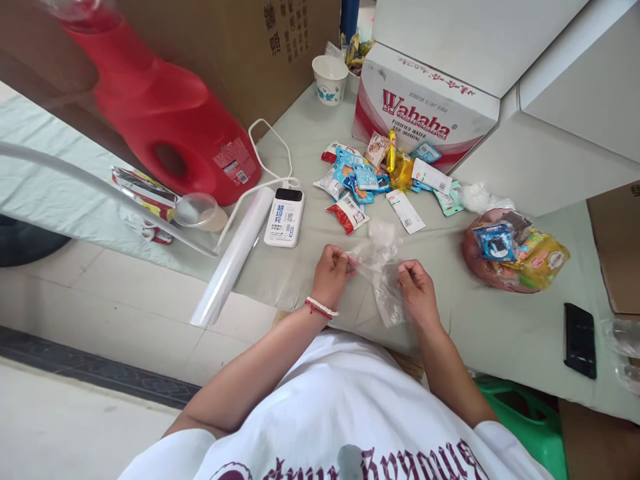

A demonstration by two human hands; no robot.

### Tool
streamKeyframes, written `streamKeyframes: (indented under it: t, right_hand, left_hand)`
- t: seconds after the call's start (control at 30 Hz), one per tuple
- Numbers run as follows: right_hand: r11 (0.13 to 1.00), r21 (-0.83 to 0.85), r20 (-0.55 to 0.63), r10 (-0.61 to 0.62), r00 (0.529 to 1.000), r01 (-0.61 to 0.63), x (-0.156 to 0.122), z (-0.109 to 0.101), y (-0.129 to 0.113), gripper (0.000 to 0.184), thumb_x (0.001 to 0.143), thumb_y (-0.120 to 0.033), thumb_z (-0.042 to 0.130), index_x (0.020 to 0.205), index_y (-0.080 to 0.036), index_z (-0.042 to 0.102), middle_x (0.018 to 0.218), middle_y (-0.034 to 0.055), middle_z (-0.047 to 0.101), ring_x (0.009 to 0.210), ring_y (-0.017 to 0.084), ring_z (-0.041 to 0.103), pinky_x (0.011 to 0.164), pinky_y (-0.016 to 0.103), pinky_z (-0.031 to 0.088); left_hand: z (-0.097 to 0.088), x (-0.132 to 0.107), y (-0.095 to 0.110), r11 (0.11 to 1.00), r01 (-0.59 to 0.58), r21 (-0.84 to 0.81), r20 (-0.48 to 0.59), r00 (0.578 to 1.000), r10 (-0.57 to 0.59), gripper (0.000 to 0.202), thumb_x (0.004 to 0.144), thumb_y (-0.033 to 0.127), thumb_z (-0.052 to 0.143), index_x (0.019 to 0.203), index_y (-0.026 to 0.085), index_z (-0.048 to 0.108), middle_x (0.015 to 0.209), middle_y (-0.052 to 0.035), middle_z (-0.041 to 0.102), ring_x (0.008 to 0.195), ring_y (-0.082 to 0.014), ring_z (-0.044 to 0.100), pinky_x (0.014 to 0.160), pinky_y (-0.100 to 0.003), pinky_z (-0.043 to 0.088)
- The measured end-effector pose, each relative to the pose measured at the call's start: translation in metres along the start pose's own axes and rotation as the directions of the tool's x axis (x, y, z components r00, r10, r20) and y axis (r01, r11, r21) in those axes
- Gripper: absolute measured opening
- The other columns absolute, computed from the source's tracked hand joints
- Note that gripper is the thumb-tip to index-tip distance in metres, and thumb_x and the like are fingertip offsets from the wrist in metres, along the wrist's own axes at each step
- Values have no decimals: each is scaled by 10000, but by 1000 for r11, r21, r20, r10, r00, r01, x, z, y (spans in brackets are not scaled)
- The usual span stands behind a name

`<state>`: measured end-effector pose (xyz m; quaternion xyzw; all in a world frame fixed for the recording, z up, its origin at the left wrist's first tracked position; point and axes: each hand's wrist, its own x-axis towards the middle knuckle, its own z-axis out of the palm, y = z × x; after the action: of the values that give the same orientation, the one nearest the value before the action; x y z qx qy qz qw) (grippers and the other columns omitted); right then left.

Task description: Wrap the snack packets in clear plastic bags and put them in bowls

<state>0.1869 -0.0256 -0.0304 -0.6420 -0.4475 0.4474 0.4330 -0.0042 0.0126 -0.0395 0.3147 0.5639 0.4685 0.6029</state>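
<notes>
Bag [387, 283] of clear plastic: lower middle of frame, crumpled, between the two hands at the near edge of the bench [480, 333]. Long axis runs roughly up-down in frame; bunched end toward upper middle, flatter loose end toward bottom, slightly right. Left hand [334, 273]: thumb and fingertips pinched on bag's left edge. Right hand [416, 283]: curled, fingertips pinched on its right edge.

Containers: reddish bowl [473, 243], right of frame, heaped with blue, brown and yellow packets. Paper cup [330, 85], upper middle, leaf print; partly hidden tub [353, 82] beside it holds yellow wrappers. Carton [425, 110], upper right, marked "Wahaha"; contents cannot be seen. Loose packets [365, 177] lie before it.
</notes>
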Motion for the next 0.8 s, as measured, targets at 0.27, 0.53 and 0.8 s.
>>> streamKeyframes:
  t: [0.27,0.53,0.8]
  right_hand:
    - [998,50,83,30,996,-34,-8,31,-10,489,789,-571,762,1112,-225,640,1051,64,698,936,207,633,797,323,510]
    - [887,372,121,246,962,-273,-2,7,-9,420,626,-478,878,883,-217,671,766,-22,631,652,117,535,531,222,430]
    - [886,351,143,271,952,-305,-11,28,-1,393,663,-473,859,847,-196,650,708,-41,609,538,77,483,417,190,368]
  left_hand:
    - [11,-25,11,979,-199,-44,-21,980,199,205,963,361,564,899,241,411,708,85,538,451,-57,478,458,-190,371]
    - [-47,-8,6,992,-118,44,-48,992,120,179,898,324,569,880,237,414,701,77,527,444,-60,437,457,-199,331]
    - [-75,-27,12,391,-633,668,220,670,709,363,799,159,555,1152,216,620,1193,-110,674,1163,-264,633,983,-449,522]
